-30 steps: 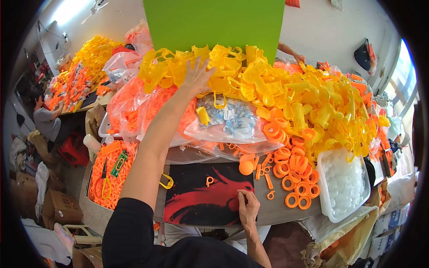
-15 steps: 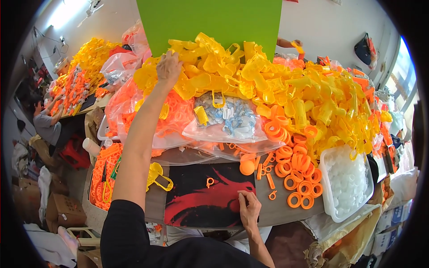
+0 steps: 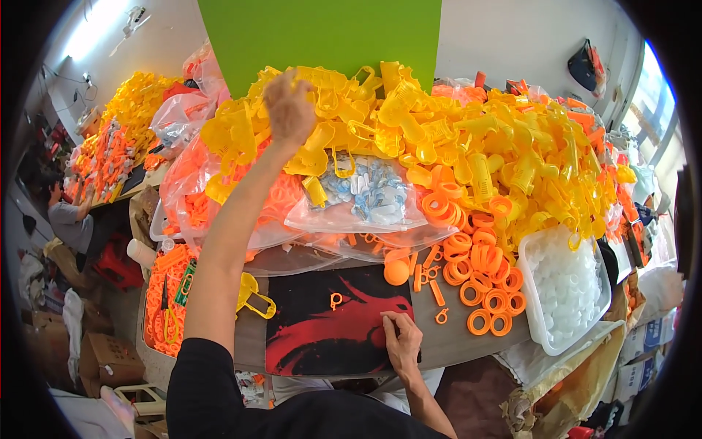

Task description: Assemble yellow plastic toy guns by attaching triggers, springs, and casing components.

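My left hand [image 3: 289,110] reaches over a heap of yellow plastic shells [image 3: 322,143]; its fingers are smeared by motion, so their grip cannot be made out. Close to me, my right hand [image 3: 402,342] rests at the right side of a black and red mat [image 3: 307,325]. Its fingers are curled in, and anything inside them is hidden. A small orange ring clip [image 3: 336,301] lies on the mat. Beside the mat's left edge sits a yellow frame-like part [image 3: 254,298].
Right of the mat are orange rings [image 3: 496,300], an orange round cap [image 3: 396,271] and a white tub [image 3: 530,293] of translucent pieces. A clear bag [image 3: 365,194] of blue-white pieces lies ahead. Left stands a bin of orange parts [image 3: 157,293] with scissors. A co-worker [image 3: 69,219] sits far left.
My left hand has shifted right across the yellow heap and is now blurred. The right hand keeps its place on the mat. The whole view has turned slightly.
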{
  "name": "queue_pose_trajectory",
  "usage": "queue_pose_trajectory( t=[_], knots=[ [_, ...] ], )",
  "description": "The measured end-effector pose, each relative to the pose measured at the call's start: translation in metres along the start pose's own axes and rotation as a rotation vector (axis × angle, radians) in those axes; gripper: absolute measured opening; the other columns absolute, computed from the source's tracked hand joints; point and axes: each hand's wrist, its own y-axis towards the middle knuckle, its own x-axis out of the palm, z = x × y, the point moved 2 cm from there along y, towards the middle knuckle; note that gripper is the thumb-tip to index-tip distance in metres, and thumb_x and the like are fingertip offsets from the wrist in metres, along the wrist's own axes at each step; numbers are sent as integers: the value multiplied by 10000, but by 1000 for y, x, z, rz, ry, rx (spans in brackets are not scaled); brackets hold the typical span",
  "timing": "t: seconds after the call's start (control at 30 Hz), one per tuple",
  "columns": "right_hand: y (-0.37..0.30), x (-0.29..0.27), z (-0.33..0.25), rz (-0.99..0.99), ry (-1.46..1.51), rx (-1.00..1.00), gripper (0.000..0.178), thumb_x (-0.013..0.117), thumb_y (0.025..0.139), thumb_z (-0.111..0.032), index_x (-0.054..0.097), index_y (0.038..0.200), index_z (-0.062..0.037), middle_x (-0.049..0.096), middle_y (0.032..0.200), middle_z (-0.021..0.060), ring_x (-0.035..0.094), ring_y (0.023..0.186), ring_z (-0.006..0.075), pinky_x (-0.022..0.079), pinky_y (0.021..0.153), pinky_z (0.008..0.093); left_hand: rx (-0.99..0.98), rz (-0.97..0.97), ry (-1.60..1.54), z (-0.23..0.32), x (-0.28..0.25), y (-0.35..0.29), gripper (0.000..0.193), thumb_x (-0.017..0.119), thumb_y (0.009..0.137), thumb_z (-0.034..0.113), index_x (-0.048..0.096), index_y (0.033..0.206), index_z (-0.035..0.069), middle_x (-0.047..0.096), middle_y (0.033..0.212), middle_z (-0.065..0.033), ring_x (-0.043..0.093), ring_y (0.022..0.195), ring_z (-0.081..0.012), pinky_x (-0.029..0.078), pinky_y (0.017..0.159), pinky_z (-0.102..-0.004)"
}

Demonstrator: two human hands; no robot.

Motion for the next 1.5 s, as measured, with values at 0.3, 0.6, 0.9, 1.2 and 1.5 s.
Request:
queue_pose_trajectory(
  t=[0.3,0.6,0.9,1.2,1.5],
  knots=[
    [-6,5,-3,23,38,-14,100,692,940,-61,732,1032,-51,674,847,136,693,779,306,531,685,369,-145,-881,-281,109,110,-2,550,687,890,354,548,1354,93,727,1146,-183,662,1155,-342,495,965,-498],
    [6,23,-16,-64,125,-95,94,677,951,-43,722,1026,-8,683,860,127,666,757,231,512,701,330,-207,-455,-183,-13,192,6,548,528,1020,490,570,1467,175,724,1178,-190,684,1117,-307,538,919,-477],
    [-1,10,3,-13,7,-25,99,686,945,-68,727,1015,-12,715,921,141,711,849,273,537,767,337,-375,-637,-456,92,94,-29,430,610,904,446,753,1041,65,754,1043,-183,707,1016,-380,542,888,-507],
    [-6,5,0,46,22,-60,100,686,939,-72,726,1024,-37,693,883,131,692,776,303,526,686,368,-350,-906,-82,150,91,-28,671,589,858,668,749,1150,85,691,1274,-168,546,1305,-364,303,1060,-648],
    [-3,18,2,-15,35,-102,96,680,954,-76,724,1017,-19,713,918,141,713,855,273,540,769,345,111,244,1223,46,114,-15,496,601,924,352,608,1346,92,696,1219,-185,620,1176,-388,461,995,-517]
  ],
)
